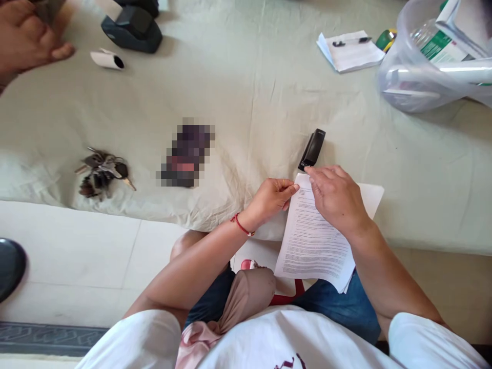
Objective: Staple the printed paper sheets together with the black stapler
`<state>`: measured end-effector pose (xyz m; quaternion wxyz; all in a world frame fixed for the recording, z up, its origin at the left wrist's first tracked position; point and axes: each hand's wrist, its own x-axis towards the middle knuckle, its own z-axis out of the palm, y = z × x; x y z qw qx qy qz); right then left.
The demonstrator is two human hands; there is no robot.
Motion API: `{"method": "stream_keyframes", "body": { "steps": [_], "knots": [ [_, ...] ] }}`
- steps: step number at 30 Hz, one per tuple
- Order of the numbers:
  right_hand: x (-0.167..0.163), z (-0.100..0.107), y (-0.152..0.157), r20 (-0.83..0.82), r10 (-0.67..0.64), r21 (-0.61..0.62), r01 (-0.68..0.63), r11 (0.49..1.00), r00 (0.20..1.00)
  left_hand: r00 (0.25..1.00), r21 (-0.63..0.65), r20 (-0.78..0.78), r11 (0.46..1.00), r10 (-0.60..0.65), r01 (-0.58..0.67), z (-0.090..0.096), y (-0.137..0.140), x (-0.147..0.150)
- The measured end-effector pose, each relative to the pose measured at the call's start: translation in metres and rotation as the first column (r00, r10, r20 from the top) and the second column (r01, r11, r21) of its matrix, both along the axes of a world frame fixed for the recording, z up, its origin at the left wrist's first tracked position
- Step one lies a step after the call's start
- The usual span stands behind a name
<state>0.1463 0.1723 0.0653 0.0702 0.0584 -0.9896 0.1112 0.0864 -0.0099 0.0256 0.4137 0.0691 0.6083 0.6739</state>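
At the near edge of the cloth-covered table [423, 169], printed sheets [311, 241] lie partly on the cloth, their lower end jutting out over the person's lap; the text side faces up. The left hand [271, 200] has thumb and forefinger clamped on the sheets' upper left edge; a red string bracelet [243, 225] circles its wrist. The right hand [336, 200] lies across the upper part of the sheets, fingers close together, one fingertip at the near end of a black stapler [313, 148]; whether it presses on the stapler or grips the paper cannot be told.

Just beyond the sheets' top edge, the stapler lies aslant on the cloth; to the left are a rectangular object [186, 154] blurred by pixels and, farther over, a bunch of keys [102, 171]. Toward the far right, a pen [351, 42] rests on a pad of paper [359, 59]; beside it stand a green-and-yellow object [385, 39] and a translucent plastic bin [400, 95] holding a bottle [438, 46] and papers [467, 25]. At upper left, a black device [132, 31] sits above a curled white piece [104, 59]; another person's hand [34, 41] is nearby.
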Motion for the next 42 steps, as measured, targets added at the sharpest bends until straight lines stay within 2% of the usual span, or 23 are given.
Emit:
{"method": "stream_keyframes", "body": {
  "steps": [7,12,18,22,25,29,33,36,38,42],
  "knots": [
    [0.003,-0.010,-0.005,0.101,0.010,-0.036,-0.007,0.999,0.995,0.986,-0.090,-0.164,0.996,-0.010,-0.005,-0.005,0.006,0.007],
    [0.000,-0.015,-0.006,0.026,-0.025,-0.080,0.027,0.996,0.999,0.987,-0.100,-0.161,0.994,0.025,-0.042,-0.009,0.009,0.009],
    [0.002,-0.018,-0.011,-0.019,0.070,-0.071,-0.071,0.995,0.997,0.969,-0.167,-0.245,0.985,0.006,-0.049,-0.004,0.010,0.009],
    [0.003,-0.016,-0.010,-0.083,-0.014,-0.026,0.012,1.000,0.996,0.975,-0.146,-0.219,0.986,0.045,-0.078,-0.003,0.012,0.011],
    [0.005,-0.016,-0.008,-0.049,-0.006,0.048,0.008,0.999,0.999,0.981,-0.134,-0.184,0.987,0.062,-0.088,-0.003,0.013,0.011],
    [0.006,-0.019,-0.008,-0.019,-0.014,0.043,0.014,0.999,1.000,0.983,-0.135,-0.176,0.987,0.058,-0.083,-0.001,0.013,0.012],
    [0.005,-0.022,-0.006,0.056,0.016,-0.023,-0.014,1.000,0.998,0.982,-0.143,-0.178,0.986,0.063,-0.089,0.000,0.011,0.013],
    [0.001,-0.019,0.001,0.064,-0.036,-0.132,0.045,0.990,0.997,0.986,-0.116,-0.153,0.989,0.069,-0.087,-0.001,0.011,0.013],
    [-0.002,-0.015,0.006,0.090,-0.084,-0.225,0.103,0.969,0.992,0.988,-0.091,-0.134,0.992,0.073,-0.085,-0.001,0.011,0.012],
    [-0.011,-0.009,0.012,0.278,-0.094,-0.373,0.198,0.906,0.956,0.993,-0.097,-0.092,0.992,0.076,-0.085,0.004,0.012,0.010]
  ]
}}
